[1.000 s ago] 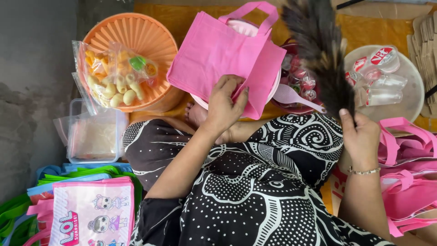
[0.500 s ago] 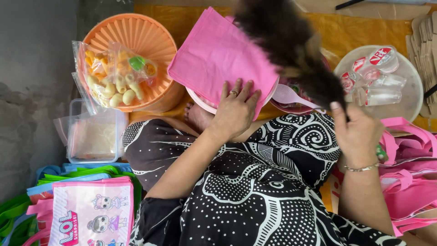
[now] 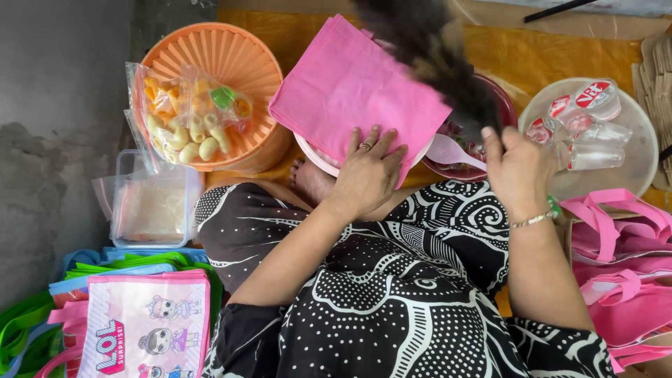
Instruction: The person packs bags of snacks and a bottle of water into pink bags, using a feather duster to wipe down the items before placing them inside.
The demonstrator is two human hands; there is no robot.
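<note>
The left hand point(image 3: 367, 171) lies flat with fingers spread on the pink bag point(image 3: 353, 87), pinning it beside the orange basket point(image 3: 231, 63), while the right hand point(image 3: 518, 168), grip unclear, hovers right of the bag, seemingly mid-packing.

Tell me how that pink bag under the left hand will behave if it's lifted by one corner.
The pink bag lies flat as thin fabric, so it would probably droop and fold rather than hold shape. It looks empty and light. The left hand presses its edge, so it may slide once released.
</note>
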